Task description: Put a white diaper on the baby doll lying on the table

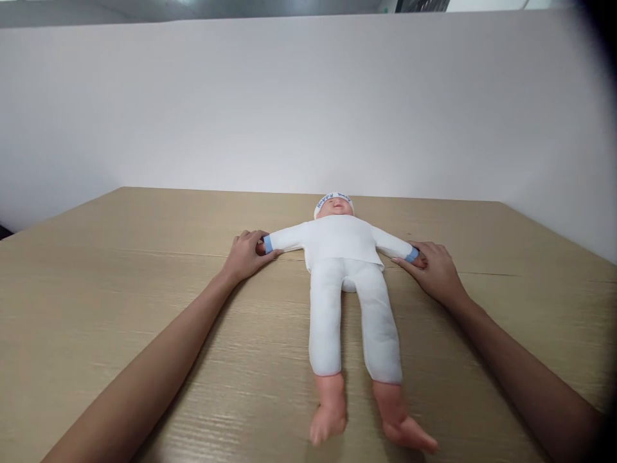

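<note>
Fingers (260, 239) of L hand (247, 256) & R hand (434, 270) on doll (344, 270) cuffs.

Doll (344, 257): both of its hands are covered, one under the left hand (247, 254) at nine o'clock, one under the right hand (434, 270) at three o'clock. Grip on the blue cuffs cannot be confirmed. Lettering on the cap (333, 198) is too small to read in full. Both forearms are cut off by the bottom edge. Table (120, 308) runs out of frame left, right and bottom. A dark vignette obscures the one o'clock corner and right edge.
</note>
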Tool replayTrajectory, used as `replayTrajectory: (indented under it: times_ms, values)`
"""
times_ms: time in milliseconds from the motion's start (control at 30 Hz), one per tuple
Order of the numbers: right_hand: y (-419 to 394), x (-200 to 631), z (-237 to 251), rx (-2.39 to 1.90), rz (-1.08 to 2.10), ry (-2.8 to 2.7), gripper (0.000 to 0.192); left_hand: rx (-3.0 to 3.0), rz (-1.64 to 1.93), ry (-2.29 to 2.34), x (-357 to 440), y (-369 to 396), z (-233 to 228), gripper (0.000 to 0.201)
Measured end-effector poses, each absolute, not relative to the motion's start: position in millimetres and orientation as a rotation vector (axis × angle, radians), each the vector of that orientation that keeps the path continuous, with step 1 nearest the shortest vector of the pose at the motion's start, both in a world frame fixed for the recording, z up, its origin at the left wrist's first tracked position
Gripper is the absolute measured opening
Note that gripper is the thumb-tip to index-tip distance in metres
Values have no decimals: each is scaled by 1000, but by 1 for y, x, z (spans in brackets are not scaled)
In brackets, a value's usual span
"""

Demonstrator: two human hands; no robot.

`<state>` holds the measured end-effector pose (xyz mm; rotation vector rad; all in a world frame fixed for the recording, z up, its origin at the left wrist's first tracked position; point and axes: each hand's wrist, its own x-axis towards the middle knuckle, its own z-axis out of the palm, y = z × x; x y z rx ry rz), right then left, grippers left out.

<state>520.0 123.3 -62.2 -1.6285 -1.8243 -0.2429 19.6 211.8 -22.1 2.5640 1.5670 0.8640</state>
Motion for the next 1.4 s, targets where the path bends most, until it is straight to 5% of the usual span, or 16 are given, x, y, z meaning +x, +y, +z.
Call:
replayTrajectory:
  times_ms: [267,367,533,800,1200,1400]
  values:
    - [115,535,-60,-1557,69,-1800,68,2424,962,1541,16,209,-20,64]
    - [115,551,-65,-1533,256,-1685,54,2224,1090,1522,12,211,-19,58]
    - [124,565,-73,-1598,9,-1745,34,2028,1043,1604,5,220,-23,43]
    - [124,562,-73,-1689,-189,-1790,34,2025,962,1667,4,221,-23,35]
    - [126,562,-72,-1702,-121,-1661,27,2017,969,1688,9,219,-20,33]
    - [86,523,-52,-1639,-218,-1471,32,1876,1253,1873,27,162,-13,48]
